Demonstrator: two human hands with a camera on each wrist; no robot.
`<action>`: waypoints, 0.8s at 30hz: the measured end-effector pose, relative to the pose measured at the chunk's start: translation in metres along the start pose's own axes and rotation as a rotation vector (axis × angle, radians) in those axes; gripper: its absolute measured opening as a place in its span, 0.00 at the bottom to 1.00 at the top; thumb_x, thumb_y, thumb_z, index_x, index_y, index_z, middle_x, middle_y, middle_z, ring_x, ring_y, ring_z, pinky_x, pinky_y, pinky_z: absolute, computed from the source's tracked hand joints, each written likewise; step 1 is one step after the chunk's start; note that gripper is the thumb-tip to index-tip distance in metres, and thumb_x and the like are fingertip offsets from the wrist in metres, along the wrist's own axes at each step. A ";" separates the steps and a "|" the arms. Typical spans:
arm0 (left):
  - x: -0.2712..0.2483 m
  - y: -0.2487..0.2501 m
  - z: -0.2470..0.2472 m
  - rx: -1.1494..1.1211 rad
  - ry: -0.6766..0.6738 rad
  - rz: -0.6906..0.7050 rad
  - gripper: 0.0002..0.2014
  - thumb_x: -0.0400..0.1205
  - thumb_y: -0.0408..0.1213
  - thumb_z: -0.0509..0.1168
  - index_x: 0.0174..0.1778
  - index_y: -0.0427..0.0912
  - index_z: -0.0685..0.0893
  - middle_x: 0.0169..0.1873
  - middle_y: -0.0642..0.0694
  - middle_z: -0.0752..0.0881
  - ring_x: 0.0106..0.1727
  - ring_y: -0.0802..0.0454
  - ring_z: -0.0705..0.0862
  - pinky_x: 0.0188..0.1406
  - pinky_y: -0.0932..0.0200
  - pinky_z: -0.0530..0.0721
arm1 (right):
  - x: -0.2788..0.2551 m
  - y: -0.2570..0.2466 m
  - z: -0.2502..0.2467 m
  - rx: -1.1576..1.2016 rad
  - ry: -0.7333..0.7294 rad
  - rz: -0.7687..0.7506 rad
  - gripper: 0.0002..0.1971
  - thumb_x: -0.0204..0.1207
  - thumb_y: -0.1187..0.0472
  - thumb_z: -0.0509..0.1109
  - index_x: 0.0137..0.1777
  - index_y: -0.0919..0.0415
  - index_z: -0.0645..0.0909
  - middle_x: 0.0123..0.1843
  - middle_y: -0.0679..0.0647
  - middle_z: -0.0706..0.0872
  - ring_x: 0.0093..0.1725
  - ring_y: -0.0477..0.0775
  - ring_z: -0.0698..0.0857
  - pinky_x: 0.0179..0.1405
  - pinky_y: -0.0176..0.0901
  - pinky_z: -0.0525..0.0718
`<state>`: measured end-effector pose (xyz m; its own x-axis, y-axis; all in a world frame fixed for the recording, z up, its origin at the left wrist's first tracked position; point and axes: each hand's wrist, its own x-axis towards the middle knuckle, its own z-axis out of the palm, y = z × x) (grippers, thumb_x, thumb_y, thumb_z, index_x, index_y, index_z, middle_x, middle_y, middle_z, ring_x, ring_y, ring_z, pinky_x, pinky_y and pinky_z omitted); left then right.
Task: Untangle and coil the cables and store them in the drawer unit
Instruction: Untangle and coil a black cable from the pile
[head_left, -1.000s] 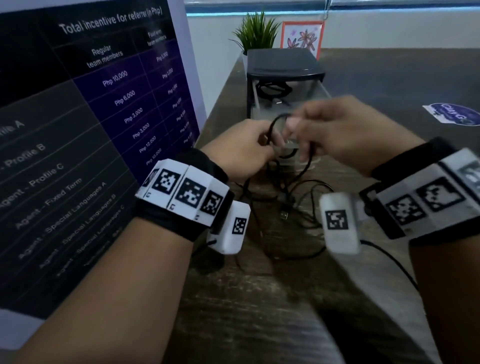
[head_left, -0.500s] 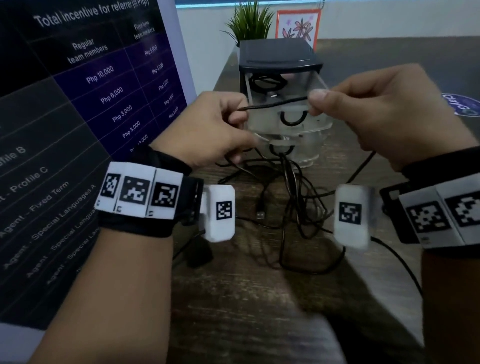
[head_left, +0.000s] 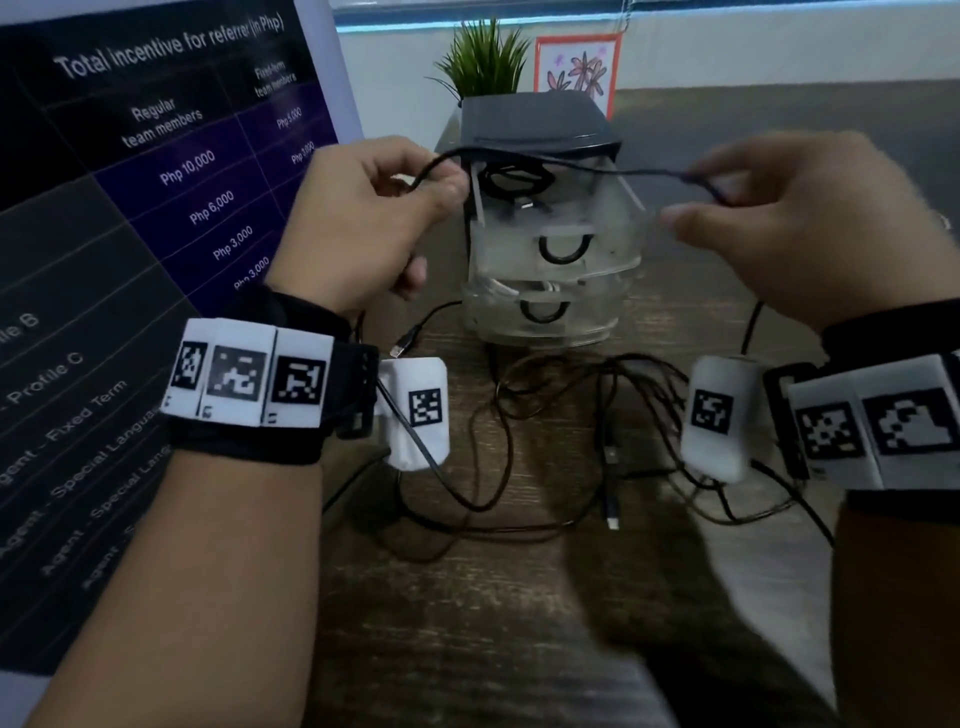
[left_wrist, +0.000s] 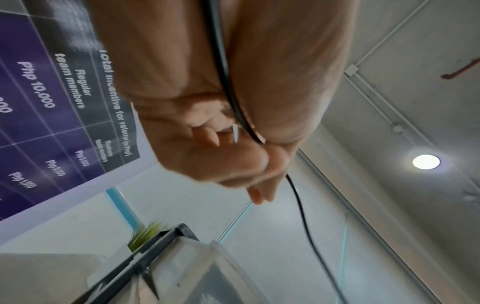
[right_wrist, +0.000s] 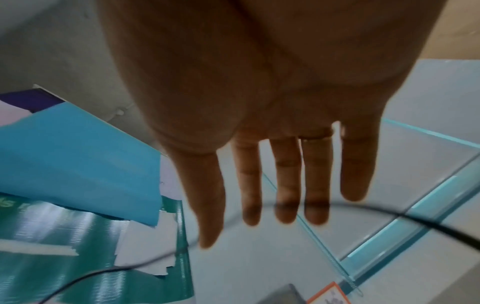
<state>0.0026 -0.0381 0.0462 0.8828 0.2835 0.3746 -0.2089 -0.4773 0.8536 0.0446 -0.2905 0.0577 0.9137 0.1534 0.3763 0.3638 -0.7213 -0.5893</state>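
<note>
A black cable (head_left: 571, 167) stretches between my two raised hands, just in front of the drawer unit (head_left: 535, 130). My left hand (head_left: 436, 187) grips it in a curled fist; the left wrist view shows the cable (left_wrist: 303, 216) running through the left hand (left_wrist: 257, 164). My right hand (head_left: 685, 200) has thumb and fingers apart, the cable hooked over the index finger. In the right wrist view the fingers (right_wrist: 285, 185) are straight, the cable (right_wrist: 441, 228) crossing their tips. The clear top drawer (head_left: 634, 202) is pulled out with a coiled black cable (head_left: 514, 179) inside. Tangled cables (head_left: 571, 441) lie on the table below.
A large printed board (head_left: 156, 208) stands close on the left. Behind the unit are a small plant (head_left: 483, 62) and a framed flower picture (head_left: 576, 67). A lower drawer holds a white cable (head_left: 498, 286). The wooden table (head_left: 493, 623) extends toward me.
Both hands rose and drew apart, pulling the black cable out into a long span. The right hand's pinch has loosened to spread fingers. The left hand keeps its grip.
</note>
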 end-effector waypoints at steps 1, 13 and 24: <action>0.000 0.002 0.003 -0.005 -0.019 0.010 0.05 0.82 0.40 0.71 0.43 0.46 0.90 0.26 0.44 0.79 0.16 0.52 0.72 0.16 0.63 0.72 | -0.002 -0.007 0.001 -0.027 -0.037 -0.050 0.23 0.73 0.43 0.76 0.68 0.45 0.81 0.61 0.48 0.84 0.59 0.44 0.81 0.56 0.40 0.73; -0.011 0.025 0.006 0.054 -0.320 0.139 0.08 0.81 0.41 0.71 0.42 0.41 0.91 0.15 0.58 0.72 0.18 0.63 0.67 0.19 0.70 0.65 | -0.006 -0.042 0.023 0.259 -0.028 -0.260 0.11 0.85 0.51 0.66 0.46 0.50 0.88 0.20 0.32 0.77 0.24 0.33 0.75 0.22 0.24 0.68; -0.006 0.020 0.007 0.038 -0.193 0.118 0.10 0.87 0.39 0.64 0.46 0.42 0.90 0.18 0.56 0.71 0.19 0.57 0.67 0.17 0.65 0.67 | 0.000 -0.023 0.023 0.109 -0.039 -0.165 0.19 0.76 0.68 0.64 0.59 0.49 0.87 0.49 0.44 0.88 0.52 0.41 0.86 0.52 0.28 0.79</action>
<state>-0.0042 -0.0556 0.0584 0.9181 0.0608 0.3918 -0.3031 -0.5295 0.7923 0.0402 -0.2578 0.0547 0.8454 0.2913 0.4478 0.5251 -0.6069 -0.5965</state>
